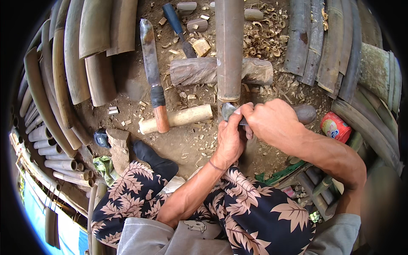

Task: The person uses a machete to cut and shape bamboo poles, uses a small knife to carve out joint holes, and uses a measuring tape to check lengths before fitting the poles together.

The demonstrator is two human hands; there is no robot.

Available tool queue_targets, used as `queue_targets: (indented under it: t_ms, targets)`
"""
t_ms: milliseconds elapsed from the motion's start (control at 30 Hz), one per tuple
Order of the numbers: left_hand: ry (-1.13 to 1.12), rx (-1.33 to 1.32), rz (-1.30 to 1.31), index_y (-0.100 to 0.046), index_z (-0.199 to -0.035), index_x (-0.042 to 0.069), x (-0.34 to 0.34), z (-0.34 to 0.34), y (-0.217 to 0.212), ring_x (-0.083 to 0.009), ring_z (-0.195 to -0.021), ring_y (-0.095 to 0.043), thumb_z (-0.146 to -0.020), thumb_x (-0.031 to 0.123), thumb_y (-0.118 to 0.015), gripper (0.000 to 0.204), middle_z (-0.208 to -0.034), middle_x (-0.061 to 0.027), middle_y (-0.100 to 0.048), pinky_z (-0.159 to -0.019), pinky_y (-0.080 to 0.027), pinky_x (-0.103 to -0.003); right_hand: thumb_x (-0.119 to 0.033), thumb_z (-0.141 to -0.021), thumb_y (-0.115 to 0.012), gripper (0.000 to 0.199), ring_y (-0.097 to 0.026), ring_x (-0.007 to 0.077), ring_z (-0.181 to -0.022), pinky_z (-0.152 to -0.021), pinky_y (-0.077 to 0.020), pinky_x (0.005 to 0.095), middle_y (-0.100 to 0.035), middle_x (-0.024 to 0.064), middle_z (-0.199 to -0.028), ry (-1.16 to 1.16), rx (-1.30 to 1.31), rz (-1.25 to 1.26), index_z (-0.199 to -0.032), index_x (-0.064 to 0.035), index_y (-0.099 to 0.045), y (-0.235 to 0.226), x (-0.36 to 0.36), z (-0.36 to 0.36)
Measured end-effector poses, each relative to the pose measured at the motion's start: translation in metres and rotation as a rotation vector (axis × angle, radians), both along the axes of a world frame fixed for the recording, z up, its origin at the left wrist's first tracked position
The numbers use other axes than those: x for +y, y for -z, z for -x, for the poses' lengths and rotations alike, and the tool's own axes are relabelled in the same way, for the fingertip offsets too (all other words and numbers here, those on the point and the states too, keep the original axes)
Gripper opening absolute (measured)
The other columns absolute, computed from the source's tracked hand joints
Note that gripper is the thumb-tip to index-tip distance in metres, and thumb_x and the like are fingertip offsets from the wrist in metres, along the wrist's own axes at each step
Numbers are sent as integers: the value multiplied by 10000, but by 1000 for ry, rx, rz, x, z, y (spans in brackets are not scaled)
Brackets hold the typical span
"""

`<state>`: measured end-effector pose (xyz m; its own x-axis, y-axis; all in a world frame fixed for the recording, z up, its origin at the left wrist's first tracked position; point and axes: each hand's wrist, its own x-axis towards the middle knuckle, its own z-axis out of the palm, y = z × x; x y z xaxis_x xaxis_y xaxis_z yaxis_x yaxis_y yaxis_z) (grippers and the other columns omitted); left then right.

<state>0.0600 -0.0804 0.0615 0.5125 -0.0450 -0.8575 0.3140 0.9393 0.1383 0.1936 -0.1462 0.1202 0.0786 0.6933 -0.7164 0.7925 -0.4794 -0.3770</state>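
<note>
A brown bamboo pole (230, 51) runs toward me, resting across a rough log (193, 71). At its near cut end both of my hands are closed together on a carving tool. Its grey, curved blade (228, 110) touches or almost touches the pole's rim; the exact contact is hidden. My right hand (267, 121) wraps the tool from above, and the dark rounded handle end (306, 114) sticks out past it. My left hand (230, 138) grips from below next to the blade, thumb up against it. Fingers cover most of the tool's middle.
Left of the log lie a large knife (151, 63), a pale bamboo piece (187, 118) and a blue-handled chisel (173, 19). Curled shavings (270, 38) cover the ground. Split bamboo (94, 29) is stacked on both sides. A red can (335, 126) lies at right, a tape measure (101, 138) at left.
</note>
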Motion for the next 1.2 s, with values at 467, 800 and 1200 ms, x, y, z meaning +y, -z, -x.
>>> queue_targets:
  t_ms: [467, 800, 1200]
  targets:
    - [729, 43, -461, -640, -664, -31, 15, -10, 1, -218, -557, -594, -940, 318, -472, 476, -559, -126, -606, -533, -439, -378, -196, -841, -661, 256, -683, 407, -663, -606, -552, 480, -670, 223, -693, 532, -18, -36, -1023, -20, -625, 2, -35, 43]
    - [-309, -16, 360, -607, -1059, 67, 10, 4, -3, -157, -743, -604, -1005, 483, -443, 450, -783, -42, -645, -750, -486, -341, -165, -770, -691, 94, -739, 236, -754, -627, -572, 365, -746, 84, -804, -430, -100, 69, -798, -97, -750, -8, 71, -10]
    - [903, -492, -696, -314, -1467, -29, 8, 89, -39, -371, -1302, -473, -787, 193, -670, 799, -1374, -261, -466, -1094, -369, -417, -307, -995, -500, 343, -677, 268, -673, -672, -515, 419, -731, 118, -795, 1329, 368, -435, -942, -1, -647, 12, -46, 105]
